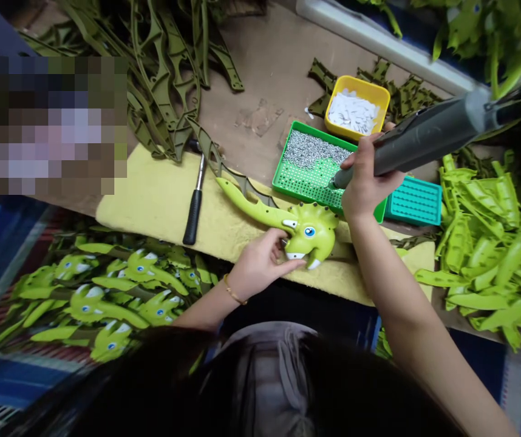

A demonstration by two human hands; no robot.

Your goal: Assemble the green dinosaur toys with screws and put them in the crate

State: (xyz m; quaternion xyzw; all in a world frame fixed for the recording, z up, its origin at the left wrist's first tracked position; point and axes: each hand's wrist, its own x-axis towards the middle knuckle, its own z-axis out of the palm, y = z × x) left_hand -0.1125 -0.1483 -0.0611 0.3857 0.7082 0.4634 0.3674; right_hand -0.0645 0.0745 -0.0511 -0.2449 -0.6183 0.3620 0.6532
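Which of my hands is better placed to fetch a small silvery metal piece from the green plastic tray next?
Probably your right hand: it holds the grey cylindrical tool with its tip over the green tray, near the silvery pieces. Your left hand is farther, gripping the lime-green plastic dinosaur head.

Toy [320,228] lime, 1 bin [382,104] yellow, tool [429,132] probably grey.

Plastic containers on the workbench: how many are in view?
3: the yellow tub at the back, the green tray in front of it, and the teal basket to the tray's right. Others may be hidden under the piles of parts.
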